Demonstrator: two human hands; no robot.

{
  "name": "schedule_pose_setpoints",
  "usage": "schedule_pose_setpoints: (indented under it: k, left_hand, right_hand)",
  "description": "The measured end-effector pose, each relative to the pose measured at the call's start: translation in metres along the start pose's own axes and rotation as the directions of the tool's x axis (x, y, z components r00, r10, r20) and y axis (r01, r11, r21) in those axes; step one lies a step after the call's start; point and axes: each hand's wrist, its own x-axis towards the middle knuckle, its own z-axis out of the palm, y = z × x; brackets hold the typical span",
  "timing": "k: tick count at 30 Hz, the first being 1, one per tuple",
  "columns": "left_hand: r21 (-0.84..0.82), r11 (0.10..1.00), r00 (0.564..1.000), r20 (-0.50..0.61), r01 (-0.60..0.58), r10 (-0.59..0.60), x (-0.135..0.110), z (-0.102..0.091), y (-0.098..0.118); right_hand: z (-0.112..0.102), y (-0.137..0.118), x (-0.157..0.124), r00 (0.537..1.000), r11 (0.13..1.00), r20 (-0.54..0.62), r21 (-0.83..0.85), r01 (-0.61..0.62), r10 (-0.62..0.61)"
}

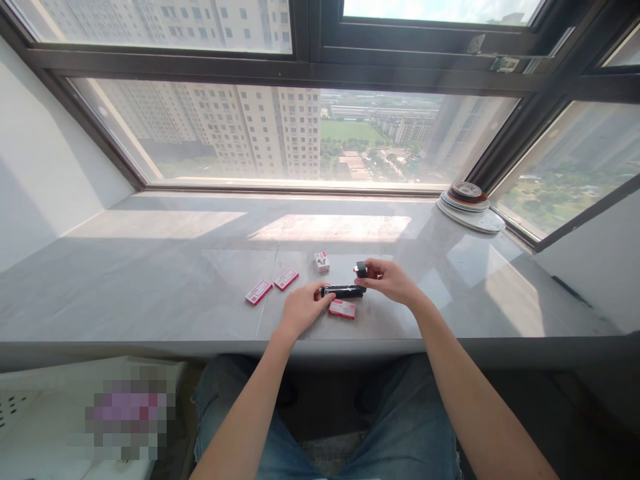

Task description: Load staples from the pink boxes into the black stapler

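Stapler [344, 291] (black, stiff, likely light) sits just above the surface [150, 280]. Left hand [300, 310] fingers pinch its left end, right hand [390, 279] fingers its raised tip; grip the body.

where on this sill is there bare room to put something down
Bare: the left stretch of the sill beyond the pink boxes, and the right stretch between the right hand and the plates. Crowded around the black stapler.

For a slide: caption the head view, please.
Left hand and right hand hold a long black tool on a grey stone sill among pink-and-white flat boxes.
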Motion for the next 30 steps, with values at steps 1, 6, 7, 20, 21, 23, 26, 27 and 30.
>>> schedule_pose_setpoints:
  k: [1, 6, 7, 20, 21, 23, 26, 27, 30]
  left_hand:
    - [-0.005, 1.000, 1.000, -0.004, 0.002, -0.002, 0.000, 0.001, 0.000]
    - [-0.016, 1.000, 1.000, -0.027, 0.005, -0.005, -0.001, 0.005, -0.003]
    - [-0.013, 1.000, 0.999, -0.036, 0.005, -0.005, -0.001, 0.006, -0.003]
    - [0.051, 0.985, 0.970, -0.175, -0.165, 0.171, -0.024, 0.014, 0.021]
    - [0.080, 0.978, 0.964, -0.173, -0.192, 0.203, -0.026, 0.017, 0.023]
    - [0.123, 0.973, 0.965, -0.151, -0.195, 0.213, -0.028, 0.019, 0.024]
    - [0.169, 0.971, 0.970, -0.142, -0.171, 0.195, -0.034, 0.011, 0.015]
    - [0.190, 0.968, 0.970, -0.148, -0.162, 0.191, -0.037, 0.006, 0.009]
    - [0.268, 0.957, 0.966, -0.201, -0.108, 0.166, -0.050, -0.017, -0.014]
  right_hand:
    - [0.005, -0.003, 0.005, 0.999, 0.997, 0.029, -0.069, 0.024, -0.022]
    - [0.033, -0.016, 0.022, 0.982, 0.923, 0.183, -0.367, 0.117, -0.051]
    - [0.038, -0.019, 0.023, 0.980, 0.904, 0.194, -0.410, 0.120, -0.042]
    - [0.010, 0.004, -0.006, 0.992, 0.875, -0.062, -0.467, -0.126, 0.109]
    - [0.010, 0.008, -0.010, 0.989, 0.880, -0.097, -0.452, -0.143, 0.111]
    - [0.013, 0.015, -0.018, 0.981, 0.894, -0.157, -0.414, -0.169, 0.113]
    - [0.018, 0.019, -0.028, 0.967, 0.916, -0.226, -0.351, -0.196, 0.120]
    - [0.019, 0.020, -0.031, 0.962, 0.921, -0.241, -0.332, -0.203, 0.126]
    - [0.022, 0.023, -0.037, 0.949, 0.933, -0.276, -0.279, -0.229, 0.150]
